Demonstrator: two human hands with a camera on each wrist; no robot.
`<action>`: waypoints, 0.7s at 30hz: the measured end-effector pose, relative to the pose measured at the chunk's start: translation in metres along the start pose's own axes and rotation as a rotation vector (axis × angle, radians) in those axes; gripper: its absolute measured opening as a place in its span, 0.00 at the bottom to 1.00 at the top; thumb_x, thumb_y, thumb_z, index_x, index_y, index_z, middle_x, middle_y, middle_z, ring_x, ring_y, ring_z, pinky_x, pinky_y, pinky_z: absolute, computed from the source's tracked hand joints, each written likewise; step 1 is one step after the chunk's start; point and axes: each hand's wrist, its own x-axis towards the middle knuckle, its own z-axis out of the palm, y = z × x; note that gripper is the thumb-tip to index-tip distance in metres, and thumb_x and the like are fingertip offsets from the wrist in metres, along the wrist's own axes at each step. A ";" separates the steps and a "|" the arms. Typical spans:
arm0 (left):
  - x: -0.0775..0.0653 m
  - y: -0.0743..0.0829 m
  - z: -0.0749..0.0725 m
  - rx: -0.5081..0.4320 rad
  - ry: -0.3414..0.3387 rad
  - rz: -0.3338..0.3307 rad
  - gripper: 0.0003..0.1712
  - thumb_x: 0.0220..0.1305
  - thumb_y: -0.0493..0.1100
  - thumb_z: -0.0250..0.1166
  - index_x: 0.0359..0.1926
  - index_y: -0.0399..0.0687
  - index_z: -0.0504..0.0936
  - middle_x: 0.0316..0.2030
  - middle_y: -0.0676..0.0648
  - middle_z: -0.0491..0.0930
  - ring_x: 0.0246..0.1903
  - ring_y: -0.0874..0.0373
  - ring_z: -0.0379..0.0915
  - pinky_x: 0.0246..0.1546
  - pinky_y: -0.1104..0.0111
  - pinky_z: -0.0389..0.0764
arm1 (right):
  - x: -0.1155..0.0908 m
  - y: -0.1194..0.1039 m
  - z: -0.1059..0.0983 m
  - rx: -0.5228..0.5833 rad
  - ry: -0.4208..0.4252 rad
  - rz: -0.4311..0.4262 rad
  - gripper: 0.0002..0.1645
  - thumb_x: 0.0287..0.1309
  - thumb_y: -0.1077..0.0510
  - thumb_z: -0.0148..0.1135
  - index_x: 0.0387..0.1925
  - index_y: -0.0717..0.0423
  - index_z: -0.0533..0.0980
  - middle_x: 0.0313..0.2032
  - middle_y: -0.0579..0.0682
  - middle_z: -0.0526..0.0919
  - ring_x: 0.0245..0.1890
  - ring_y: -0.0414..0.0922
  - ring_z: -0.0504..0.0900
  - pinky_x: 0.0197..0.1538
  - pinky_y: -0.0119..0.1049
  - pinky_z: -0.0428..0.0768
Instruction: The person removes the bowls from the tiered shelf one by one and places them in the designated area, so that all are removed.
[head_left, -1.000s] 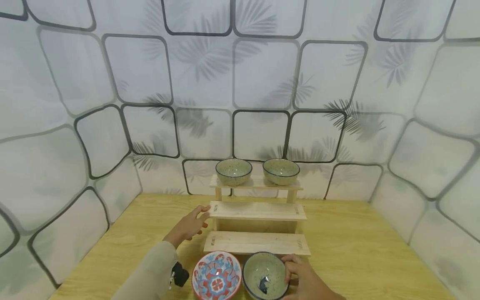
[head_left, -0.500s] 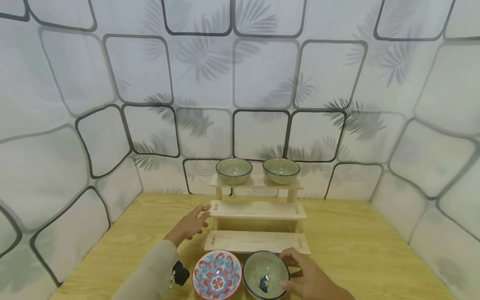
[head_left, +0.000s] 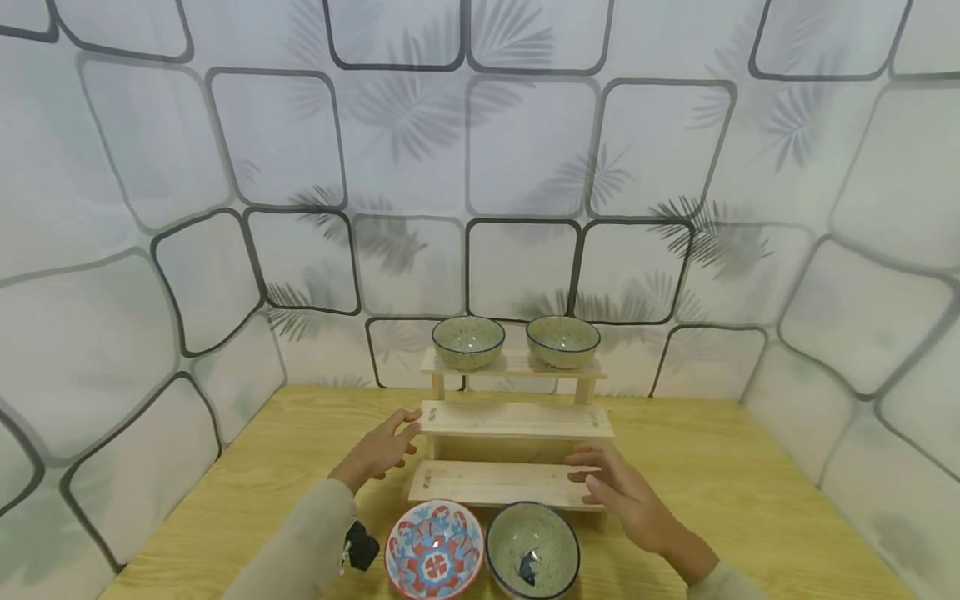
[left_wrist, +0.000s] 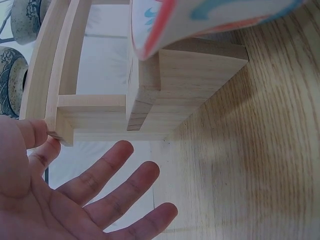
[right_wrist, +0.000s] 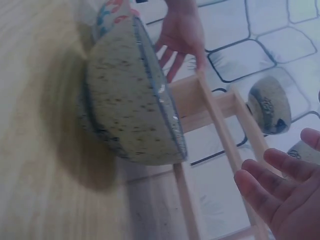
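Note:
A three-tier wooden shelf (head_left: 517, 419) stands ahead of me. My left hand (head_left: 380, 448) pinches the left end of its middle board between thumb and forefinger; the other fingers (left_wrist: 127, 192) spread free below. My right hand (head_left: 626, 500) hovers with loosely bent fingers over the right end of the lowest board, holding nothing. In front of the shelf, a speckled green bowl (head_left: 532, 550) with a dark rim and a blue fish-like mark inside sits just left of that hand. Close beside it on the left is a red, white and blue patterned bowl (head_left: 434, 550).
Two more speckled green bowls, a left one (head_left: 468, 343) and a right one (head_left: 562, 342), stand side by side on the top board. A yellowish wood-grain table (head_left: 720, 483) carries everything. Patterned curtain-like walls (head_left: 525, 150) enclose it at the back and sides.
My right hand has let go of the green bowl's right rim and moved up and right, toward the lowest board. The left hand and the bowls have stayed in place.

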 end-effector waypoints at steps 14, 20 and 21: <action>0.001 -0.003 0.000 -0.029 -0.014 -0.009 0.29 0.74 0.63 0.46 0.71 0.64 0.63 0.47 0.44 0.80 0.44 0.43 0.77 0.33 0.49 0.74 | 0.036 -0.006 -0.022 0.117 0.153 -0.037 0.22 0.71 0.70 0.41 0.63 0.71 0.53 0.55 0.76 0.67 0.51 0.46 0.80 0.43 0.43 0.81; 0.000 -0.003 0.000 -0.025 -0.012 -0.012 0.29 0.74 0.63 0.46 0.71 0.64 0.62 0.47 0.44 0.80 0.43 0.43 0.77 0.33 0.49 0.74 | 0.047 0.000 -0.028 0.058 0.192 -0.033 0.27 0.69 0.71 0.48 0.63 0.74 0.52 0.55 0.73 0.69 0.51 0.45 0.80 0.43 0.43 0.81; 0.001 -0.003 0.000 -0.022 -0.010 -0.012 0.28 0.74 0.62 0.46 0.71 0.64 0.63 0.47 0.44 0.80 0.43 0.44 0.77 0.32 0.51 0.74 | 0.048 0.000 -0.030 0.052 0.198 -0.030 0.27 0.68 0.71 0.49 0.64 0.73 0.52 0.55 0.73 0.69 0.51 0.44 0.80 0.43 0.42 0.81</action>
